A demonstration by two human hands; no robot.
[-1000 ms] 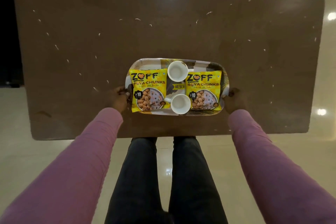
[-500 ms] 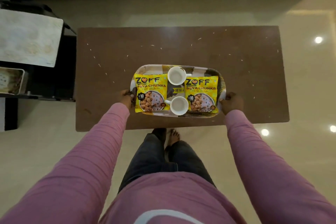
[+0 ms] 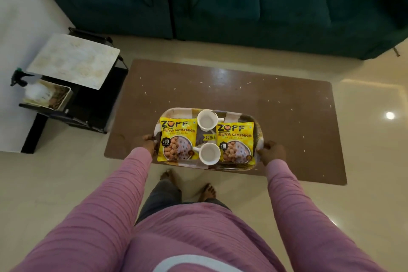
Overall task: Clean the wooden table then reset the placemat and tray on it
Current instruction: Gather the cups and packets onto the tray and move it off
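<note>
The dark teal upholstered sofa [image 3: 242, 0] fills the 12 o'clock side of your view, and the brown rectangular wooden table [image 3: 287, 117] sits just in front of it on the glossy cream floor. At 10 o'clock from the table stands a black shelved side stand [image 3: 92, 106], with the pale rectangular placemat [image 3: 75, 59] lying flat on its top, one corner hanging past the edge. You hold the patterned oval tray [image 3: 175, 111] over the table's 6 o'clock edge; you cannot tell from here whether it touches the wood. On the tray, two yellow Zoff soya chunks packets lie flat, one [image 3: 177, 139] at its 9 o'clock end and one [image 3: 236, 143] at its 3 o'clock end. Between them stand two white ceramic cups, one [image 3: 206, 119] at 12 o'clock and one [image 3: 209, 153] at 6 o'clock, both upright. Your left hand [image 3: 148, 142] grips the tray's 9 o'clock rim with curled fingers, and your right hand [image 3: 272, 153] grips the 3 o'clock rim the same way. A white spray bottle with a dark trigger [image 3: 22, 79] stands at the stand's 9 o'clock side. Small white specks [image 3: 278, 101] are scattered over the tabletop, mostly toward 12 and 3 o'clock.
</note>
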